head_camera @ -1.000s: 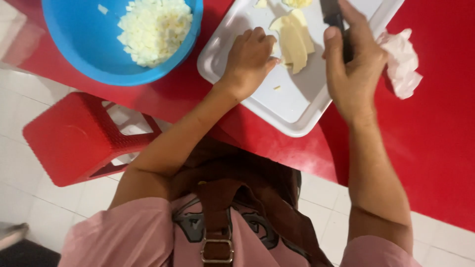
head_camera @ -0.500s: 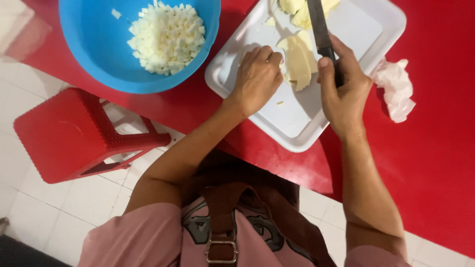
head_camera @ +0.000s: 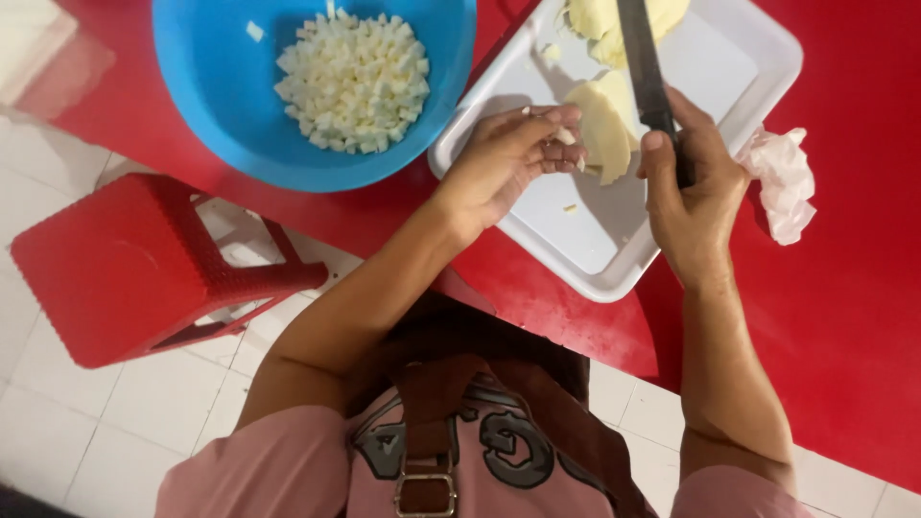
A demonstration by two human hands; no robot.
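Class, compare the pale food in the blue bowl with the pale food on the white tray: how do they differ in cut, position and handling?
The food in the blue bowl is diced into many small cubes; the food on the white tray is in large slabs. The bowl heap lies untouched, while the tray slabs are steadied by the left hand, with the knife in the right hand over them. Both look the same creamy white.

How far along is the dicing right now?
Done: a heap of small white cubes sits in the blue bowl. In hand: the left hand steadies a pale slab on the white tray, while the right hand holds the knife over it. Left: larger pale pieces at the tray's far end look uncut.
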